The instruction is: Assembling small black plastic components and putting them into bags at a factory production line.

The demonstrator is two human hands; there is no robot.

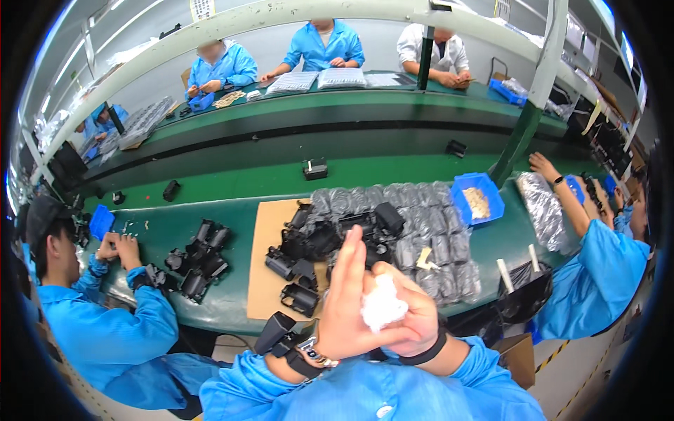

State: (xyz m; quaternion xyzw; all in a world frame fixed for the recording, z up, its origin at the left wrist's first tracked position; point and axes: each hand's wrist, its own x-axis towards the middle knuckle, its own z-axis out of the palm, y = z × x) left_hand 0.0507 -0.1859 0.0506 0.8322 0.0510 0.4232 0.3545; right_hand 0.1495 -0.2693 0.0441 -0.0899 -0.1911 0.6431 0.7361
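Two bare hands meet near the bottom middle, over the near edge of the green bench (210,309). The left hand (349,309) is flat and open, fingers straight and close together, pointing up and away; it presses against a crumpled white wad (382,303) (soft, tissue-like or cloth, I cannot tell which). The right hand (414,316) curls round that wad from the right, fingers folded over it, so the wad sits pinched between the two hands. One metal-banded watch (316,353) rides the left wrist; one black band (425,353) circles the right. Both sleeves are bright blue fabric.

One tan cardboard sheet (267,281) lies just beyond the hands, with a heap of black moulded plastic parts (316,245) on it, too tangled to count. One black formed tray (435,231) with rounded glossy pockets lies to its right. One blue bin (477,198) holding pale small pieces stands farther right. A second cluster of black parts (200,259) lies to the left, before a seated person in blue (105,330). Another person in blue (597,274) reaches in from the right, and three more sit along the far bench.
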